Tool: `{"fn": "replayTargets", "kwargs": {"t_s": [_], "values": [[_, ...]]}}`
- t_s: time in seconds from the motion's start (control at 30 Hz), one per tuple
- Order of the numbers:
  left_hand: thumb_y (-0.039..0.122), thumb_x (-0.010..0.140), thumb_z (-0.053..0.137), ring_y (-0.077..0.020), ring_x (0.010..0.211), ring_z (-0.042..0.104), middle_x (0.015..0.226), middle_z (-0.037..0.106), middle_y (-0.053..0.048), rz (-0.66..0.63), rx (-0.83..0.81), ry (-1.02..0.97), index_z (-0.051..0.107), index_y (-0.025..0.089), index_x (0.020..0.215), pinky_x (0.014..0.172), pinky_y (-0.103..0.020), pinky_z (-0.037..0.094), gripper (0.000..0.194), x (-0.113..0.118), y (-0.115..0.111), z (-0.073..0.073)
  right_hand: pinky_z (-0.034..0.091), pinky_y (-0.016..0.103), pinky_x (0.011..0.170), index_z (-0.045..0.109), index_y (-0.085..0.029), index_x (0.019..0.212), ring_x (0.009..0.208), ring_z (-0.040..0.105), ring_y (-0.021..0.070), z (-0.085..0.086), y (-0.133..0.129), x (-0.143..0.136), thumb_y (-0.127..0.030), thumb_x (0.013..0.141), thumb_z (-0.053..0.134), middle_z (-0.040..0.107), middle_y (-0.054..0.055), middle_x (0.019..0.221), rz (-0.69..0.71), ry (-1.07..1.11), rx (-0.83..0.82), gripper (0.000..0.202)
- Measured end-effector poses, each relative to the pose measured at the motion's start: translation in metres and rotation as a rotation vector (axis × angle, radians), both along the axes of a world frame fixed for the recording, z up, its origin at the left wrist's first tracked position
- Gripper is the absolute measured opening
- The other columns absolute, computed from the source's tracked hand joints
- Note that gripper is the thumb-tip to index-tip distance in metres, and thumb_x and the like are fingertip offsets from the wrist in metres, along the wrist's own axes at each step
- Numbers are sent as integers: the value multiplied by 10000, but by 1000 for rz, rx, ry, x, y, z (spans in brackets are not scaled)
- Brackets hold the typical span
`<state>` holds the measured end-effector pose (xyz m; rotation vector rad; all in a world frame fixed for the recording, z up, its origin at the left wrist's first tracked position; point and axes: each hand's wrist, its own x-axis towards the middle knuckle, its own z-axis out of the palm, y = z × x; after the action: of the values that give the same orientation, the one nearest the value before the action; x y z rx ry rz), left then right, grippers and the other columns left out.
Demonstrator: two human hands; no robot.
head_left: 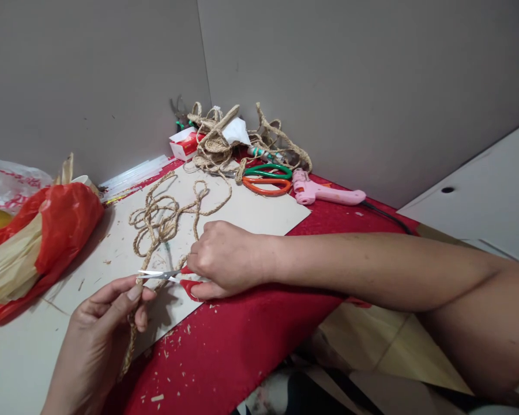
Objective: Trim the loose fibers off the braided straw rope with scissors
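Between the thumb and fingers of my left hand (108, 328) is a braided straw cord (132, 334), its lower end hanging below the hand. My right hand (225, 259) grips small red-handled scissors (166, 275). Their blades are parted and lie across the cord just above my left fingertips. Whether they have cut into it I cannot tell. Beyond both hands, loops of the same braided cord (155, 216) lie loosely on a pale board (259, 210).
At the left, a red plastic bag (71, 219) holds dry straw strips (15, 259). Toward the wall are a cord heap (214, 144), scissors with green and orange handles (267, 178), a pink glue gun (328, 193) and clear sticks (136, 173). Scraps dot the red cloth (237, 340).
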<state>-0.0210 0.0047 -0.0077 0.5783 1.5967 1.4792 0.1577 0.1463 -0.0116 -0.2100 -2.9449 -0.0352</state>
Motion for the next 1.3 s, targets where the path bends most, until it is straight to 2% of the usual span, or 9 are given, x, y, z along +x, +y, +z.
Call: {"fn": "replayTargets", "kwargs": {"t_s": [0.47, 0.7, 0.83, 1.0, 1.3], "values": [[219, 601, 827, -63, 476, 507, 692, 697, -42, -12, -15, 21, 743, 154, 801, 455, -142, 421, 226, -1, 7, -4, 284, 295, 563, 681, -156, 768, 677, 621, 174, 1, 3, -3, -311, 873, 480, 709, 63, 786, 37, -39, -75, 275], [222, 532, 866, -83, 483, 532, 667, 708, -53, 34, -35, 16, 744, 187, 803, 471, -155, 437, 299, 1, 2, -5, 281, 296, 564, 676, -142, 747, 605, 584, 177, 1, 4, 0, -494, 846, 456, 685, 87, 698, -37, 28, -50, 426], [236, 538, 864, -89, 479, 531, 680, 710, -48, 42, -61, 10, 741, 203, 826, 458, -164, 435, 314, 3, 0, -7, 261, 294, 555, 673, -149, 731, 584, 560, 163, 3, 4, 1, -495, 835, 450, 681, 80, 684, -44, 35, -76, 424], [233, 619, 821, -64, 490, 493, 713, 698, -26, 2, -16, 54, 742, 190, 846, 471, -149, 423, 244, 2, 3, -7, 231, 277, 534, 657, -173, 702, 561, 524, 132, 3, 4, 1, -492, 786, 502, 667, 41, 654, -81, 44, -220, 364], [231, 601, 827, -70, 464, 495, 695, 702, -35, 20, 32, 41, 736, 194, 829, 453, -164, 419, 247, 1, 0, -9, 253, 288, 549, 676, -164, 789, 619, 581, 183, 3, 1, 1, -500, 823, 453, 689, 74, 723, -104, 59, -54, 404]]}}
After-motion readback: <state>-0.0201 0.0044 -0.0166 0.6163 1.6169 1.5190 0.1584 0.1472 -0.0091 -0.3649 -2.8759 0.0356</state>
